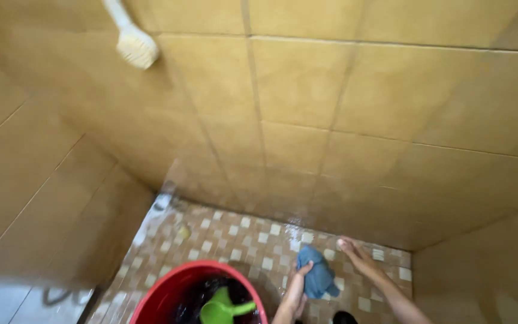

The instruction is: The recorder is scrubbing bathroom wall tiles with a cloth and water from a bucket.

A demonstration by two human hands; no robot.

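Observation:
A blue cloth (318, 275) hangs crumpled just above the wet mosaic floor (235, 237), near the foot of the yellow tiled wall (307, 102). My left hand (298, 287) grips the cloth from its left side. To the cloth's right, my right hand (357, 253) is stretched out low with its fingers extended toward the wall's base, holding nothing that I can see.
A red bucket (166, 291) stands at the lower left of the floor, with dark wet laundry and a green scoop (222, 310) inside. A white scrubbing brush (134, 45) sits high against the wall at the upper left. Tiled walls close in on three sides.

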